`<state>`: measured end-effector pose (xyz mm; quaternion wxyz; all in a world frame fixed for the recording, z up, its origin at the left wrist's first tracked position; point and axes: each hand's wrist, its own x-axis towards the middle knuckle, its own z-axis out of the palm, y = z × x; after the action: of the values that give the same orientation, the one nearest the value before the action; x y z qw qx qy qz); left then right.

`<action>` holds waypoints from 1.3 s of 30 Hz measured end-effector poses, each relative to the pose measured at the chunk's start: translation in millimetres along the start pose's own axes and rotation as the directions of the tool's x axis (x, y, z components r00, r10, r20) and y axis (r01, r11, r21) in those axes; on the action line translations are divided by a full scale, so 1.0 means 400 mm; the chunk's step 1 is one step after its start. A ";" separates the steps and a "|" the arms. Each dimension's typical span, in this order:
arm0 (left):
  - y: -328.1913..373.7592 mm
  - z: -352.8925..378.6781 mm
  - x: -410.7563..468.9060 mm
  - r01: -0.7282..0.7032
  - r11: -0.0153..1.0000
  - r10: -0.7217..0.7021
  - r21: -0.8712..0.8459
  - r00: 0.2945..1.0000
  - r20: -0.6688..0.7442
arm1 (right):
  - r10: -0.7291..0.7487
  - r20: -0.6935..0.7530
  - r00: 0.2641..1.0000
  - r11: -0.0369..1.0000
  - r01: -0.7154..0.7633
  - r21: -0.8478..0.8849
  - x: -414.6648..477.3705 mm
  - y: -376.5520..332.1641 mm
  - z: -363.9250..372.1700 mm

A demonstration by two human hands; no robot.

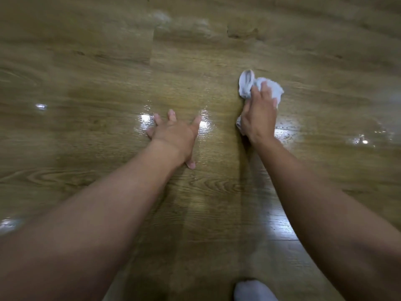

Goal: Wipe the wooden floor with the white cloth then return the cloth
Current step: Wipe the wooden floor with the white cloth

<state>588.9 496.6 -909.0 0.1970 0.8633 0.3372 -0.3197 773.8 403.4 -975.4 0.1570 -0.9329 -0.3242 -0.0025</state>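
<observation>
Floor [195, 203] is glossy wood; nearest, the left hand [173, 135] lies flat on it, fingers spread, holding nothing. Just beyond and to the right, the right hand [259, 114] clutches the bunched cloth [246, 83] down against it.

text/labels/brands/numbers/signs: none could be read | glossy brown wood-grain plank floor [195, 61]: showed only grain and glare, no lettering | crumpled white cloth [276, 90]: plain fabric, no print or tag legible | view: motion-blurred
</observation>
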 end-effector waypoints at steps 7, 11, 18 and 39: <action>0.012 -0.005 0.004 0.004 1.000 -0.004 0.009 1.000 0.005 | -0.503 0.182 0.845 0.864 0.491 0.108 -0.350 0.016 -0.056; 0.011 0.004 -0.001 0.007 1.000 -0.007 0.001 1.000 0.001 | -0.561 0.200 0.803 0.826 0.558 0.078 -0.171 0.175 -0.080; 0.009 0.009 0.005 0.028 1.000 -0.028 -0.004 0.999 0.034 | -0.047 -0.025 0.999 0.998 0.046 -0.033 -0.090 0.085 -0.051; 0.000 0.020 0.004 -0.069 0.995 0.068 0.067 0.998 0.017 | -0.476 0.193 0.858 0.880 0.464 0.103 -0.396 0.178 -0.120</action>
<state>586.4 492.7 -915.7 0.1810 0.8781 0.2949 -0.3305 696.6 240.8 -967.3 0.1406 -0.8160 -0.5567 0.0673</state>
